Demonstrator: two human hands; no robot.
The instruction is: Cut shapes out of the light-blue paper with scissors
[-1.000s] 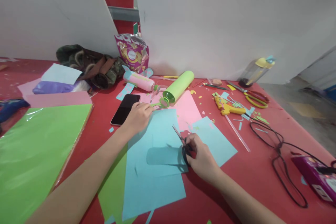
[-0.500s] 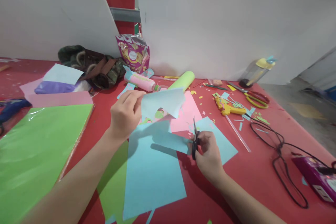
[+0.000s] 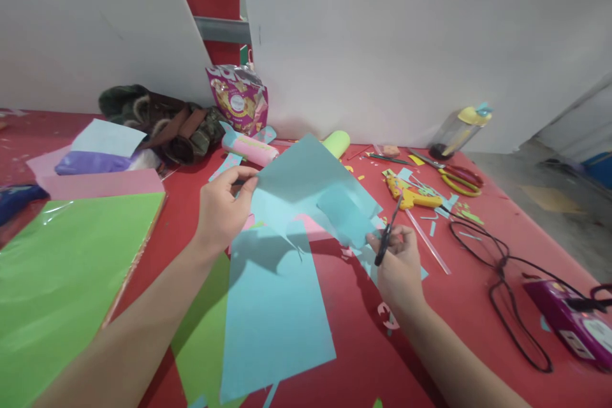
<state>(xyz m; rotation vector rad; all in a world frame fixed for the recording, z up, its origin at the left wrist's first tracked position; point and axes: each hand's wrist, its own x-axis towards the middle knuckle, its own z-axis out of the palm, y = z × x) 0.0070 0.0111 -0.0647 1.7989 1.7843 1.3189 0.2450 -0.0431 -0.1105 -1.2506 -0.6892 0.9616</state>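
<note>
Pinching the left corner of a blue sheet (image 3: 308, 172), the left hand (image 3: 225, 209) has thumb and fingers closed on the paper, which is up off the tabletop (image 3: 354, 331) and tilted. The right hand (image 3: 399, 261) is pretty busy: black-handled scissors (image 3: 385, 243) in its grip, blades pointing up and away, plus the near end of a small blue strip (image 3: 345, 213) at its fingertips. That strip overlaps the raised sheet from this angle, can't tell if they're touching. Right below there's another blue sheet (image 3: 280, 325) lying flat, partly over a green sheet (image 3: 201, 338). Behind the raised paper a light green cylinder (image 3: 337, 142) pokes out, mostly hidden, with a pink cylinder (image 3: 251, 150) off to its left. Over to the right, a yellow glue gun (image 3: 415, 199) sits among paper scraps, its black cord (image 3: 502, 261) looping toward a purple power strip (image 3: 567, 319).
</note>
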